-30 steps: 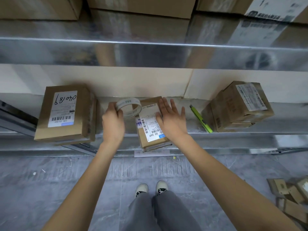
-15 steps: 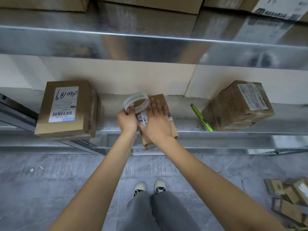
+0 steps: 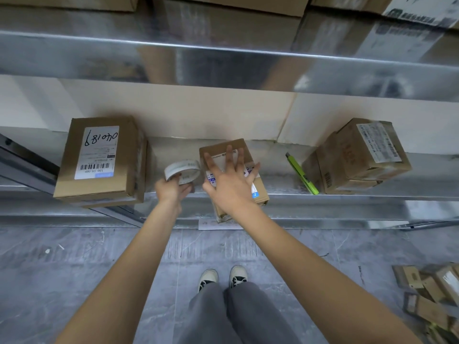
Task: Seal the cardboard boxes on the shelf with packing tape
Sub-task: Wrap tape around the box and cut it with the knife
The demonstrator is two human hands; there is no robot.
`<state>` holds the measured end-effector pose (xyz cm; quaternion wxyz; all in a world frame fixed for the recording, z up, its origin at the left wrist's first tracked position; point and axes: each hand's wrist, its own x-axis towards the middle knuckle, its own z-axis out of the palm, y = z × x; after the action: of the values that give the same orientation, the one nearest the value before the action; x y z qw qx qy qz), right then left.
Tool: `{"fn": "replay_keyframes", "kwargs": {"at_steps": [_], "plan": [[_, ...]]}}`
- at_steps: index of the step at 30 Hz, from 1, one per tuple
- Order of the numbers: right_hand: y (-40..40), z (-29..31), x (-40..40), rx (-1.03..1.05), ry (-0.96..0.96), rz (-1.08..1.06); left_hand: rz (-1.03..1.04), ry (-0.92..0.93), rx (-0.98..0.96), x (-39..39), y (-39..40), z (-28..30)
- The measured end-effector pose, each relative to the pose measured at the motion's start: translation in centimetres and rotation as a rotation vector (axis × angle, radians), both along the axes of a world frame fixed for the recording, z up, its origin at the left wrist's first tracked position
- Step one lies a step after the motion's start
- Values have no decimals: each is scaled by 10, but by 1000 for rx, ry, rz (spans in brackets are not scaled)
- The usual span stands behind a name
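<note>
— how are your hands placed?

— both my arms reach forward to the metal shelf [image 3: 347,194]. my right hand [image 3: 229,184] lies palm down on the small cardboard box [image 3: 223,150] in the middle, fingers straight and spread wide over its label. it curls round nothing, it only presses flat on the top. my left hand [image 3: 173,189] grips the roll of packing tape [image 3: 182,168], fingers curled under its near edge, just left of the box.

— where does that box sit?

— at the shelf's front edge, its near end sticking out over the lip. a larger box [image 3: 99,160] with the handwritten label stands well to the left, and two stacked boxes [image 3: 357,155] to the right, with a green utility knife [image 3: 301,173] lying between them and my box.

— what changed in the last half second?

— my hands were close together then, the roll raised over the box's far left corner beside my right hand. now the left hand has drawn the roll out to the left, off the box, and my right fingers have fanned wider.

— is tape stretched between roll and box?

— i cannot tell.
</note>
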<state>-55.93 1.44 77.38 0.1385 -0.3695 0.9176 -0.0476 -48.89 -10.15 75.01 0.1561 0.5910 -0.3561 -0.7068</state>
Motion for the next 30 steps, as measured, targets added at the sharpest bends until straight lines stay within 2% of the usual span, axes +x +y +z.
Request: {"fn": "replay_keyframes", "kwargs": {"at_steps": [3,7,9,11,12,14,15,23,27,30], "plan": [[0,2,0,-15,-21,-24,84,108,136,-6,14,0],[7,10,-7,-115,-13,-140,-131,266,213,-5,30,1],[15,10,-15,-289,-175,-218,-264,322,160,-9,33,11],[26,12,-23,-570,-395,-270,-269,345,-12,-19,36,22],[30,12,-26,-660,-471,-278,-243,290,-175,-25,37,28],[39,16,-30,-724,-605,-271,-180,195,-452,-36,40,36],[42,18,-32,-733,-640,-272,-184,192,-526,-41,42,36],[62,7,-59,-717,-447,-372,-391,120,-801,-75,79,46],[79,-2,-71,-717,-423,-375,-632,-85,-992,-86,86,43],[83,-7,-74,-636,-357,-343,-710,-215,-1110,-86,87,48]]}}
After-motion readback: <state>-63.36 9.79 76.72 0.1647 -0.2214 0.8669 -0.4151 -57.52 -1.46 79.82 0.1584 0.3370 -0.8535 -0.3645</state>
